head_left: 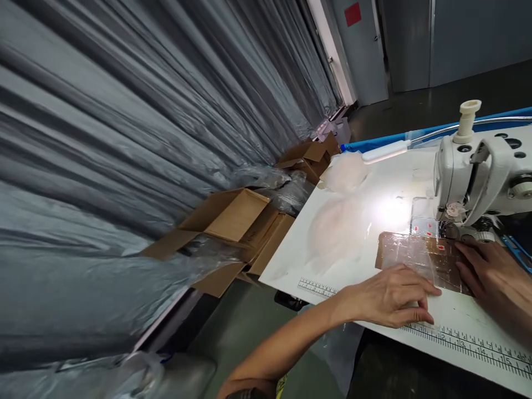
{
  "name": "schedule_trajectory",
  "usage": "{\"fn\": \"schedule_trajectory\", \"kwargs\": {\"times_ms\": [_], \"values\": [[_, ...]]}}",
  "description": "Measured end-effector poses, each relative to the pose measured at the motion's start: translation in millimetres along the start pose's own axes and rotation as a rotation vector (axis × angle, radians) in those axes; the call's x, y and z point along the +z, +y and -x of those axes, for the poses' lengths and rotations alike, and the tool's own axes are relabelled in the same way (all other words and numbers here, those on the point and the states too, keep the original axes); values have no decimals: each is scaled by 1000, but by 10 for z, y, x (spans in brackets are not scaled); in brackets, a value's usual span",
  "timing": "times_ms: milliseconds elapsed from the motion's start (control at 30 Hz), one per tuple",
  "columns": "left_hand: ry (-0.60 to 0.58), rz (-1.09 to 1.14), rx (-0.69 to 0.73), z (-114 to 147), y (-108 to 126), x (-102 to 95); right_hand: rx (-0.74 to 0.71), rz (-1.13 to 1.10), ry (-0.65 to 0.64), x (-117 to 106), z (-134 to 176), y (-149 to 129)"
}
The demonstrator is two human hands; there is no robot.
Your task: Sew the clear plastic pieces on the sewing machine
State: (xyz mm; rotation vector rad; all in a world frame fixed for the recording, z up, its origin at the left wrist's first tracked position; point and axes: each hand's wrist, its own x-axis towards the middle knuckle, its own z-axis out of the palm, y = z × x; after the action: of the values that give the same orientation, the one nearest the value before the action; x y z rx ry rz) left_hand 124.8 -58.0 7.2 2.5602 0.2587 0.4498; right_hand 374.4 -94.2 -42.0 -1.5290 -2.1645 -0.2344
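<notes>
Flat on the white sewing table lies a brown sheet [446,269], partly covered by clear plastic with small red marks. Its far edge reaches under the needle area of a white sewing machine [451,172]. My right hand [490,271] rests on the sheet's right part with fingers stretched out, close to the presser foot. At the sheet's near edge is my left hand [399,293], fingers bent, thumb and forefinger apart above the tabletop. Nothing shows between them. The needle tip is too small to make out.
A printed ruler [469,341] runs along the table's near edge. On the tabletop [291,260] a lamp [386,152] throws a bright spot, with pale round pieces [344,172] at the far left corner. Open cardboard boxes [236,213] stand left, before a grey curtain [124,122].
</notes>
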Motion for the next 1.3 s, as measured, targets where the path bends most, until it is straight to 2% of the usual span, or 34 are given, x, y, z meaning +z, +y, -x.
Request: {"fn": "schedule_trajectory", "kwargs": {"times_ms": [67,133,200,267,400,500,567,667,800,900,1000,1067,1133,1233,1300], "values": [[-30,17,-31,-67,-65,-78,-21,5,-2,-25,-16,-14],[15,-24,-101,-147,-218,-209,-9,1,-6,-41,-30,-18],[106,-141,-188,-242,-453,-354,10,-14,-20,-50,-41,-12],[142,-226,-250,-348,-736,-473,18,-39,-33,-56,-45,-3],[32,-314,-300,-534,-1230,-558,41,-89,-37,-59,-43,12],[6,-345,-273,-583,-1333,-538,64,-98,-52,-65,-48,9],[50,-383,-275,-557,-1236,-519,64,-93,-52,-74,-56,3],[139,-435,-381,-451,-928,-483,50,-78,-48,-86,-67,-6],[85,-319,-519,-268,-554,-411,51,-82,-65,-91,-68,-12],[80,-232,-572,-178,-465,-370,75,-91,-81,-106,-74,-24],[147,-165,-557,-153,-455,-381,132,-156,-73,-165,-102,-60],[214,-101,-559,-156,-417,-415,187,-296,-56,-232,-129,-103],[285,4,-574,-162,-326,-448,254,-528,-104,-312,-156,-165],[348,218,-531,-174,-103,-461,316,-875,-318,-436,-198,-307],[318,365,-459,-190,63,-456,310,-999,-445,-502,-234,-431]]}}
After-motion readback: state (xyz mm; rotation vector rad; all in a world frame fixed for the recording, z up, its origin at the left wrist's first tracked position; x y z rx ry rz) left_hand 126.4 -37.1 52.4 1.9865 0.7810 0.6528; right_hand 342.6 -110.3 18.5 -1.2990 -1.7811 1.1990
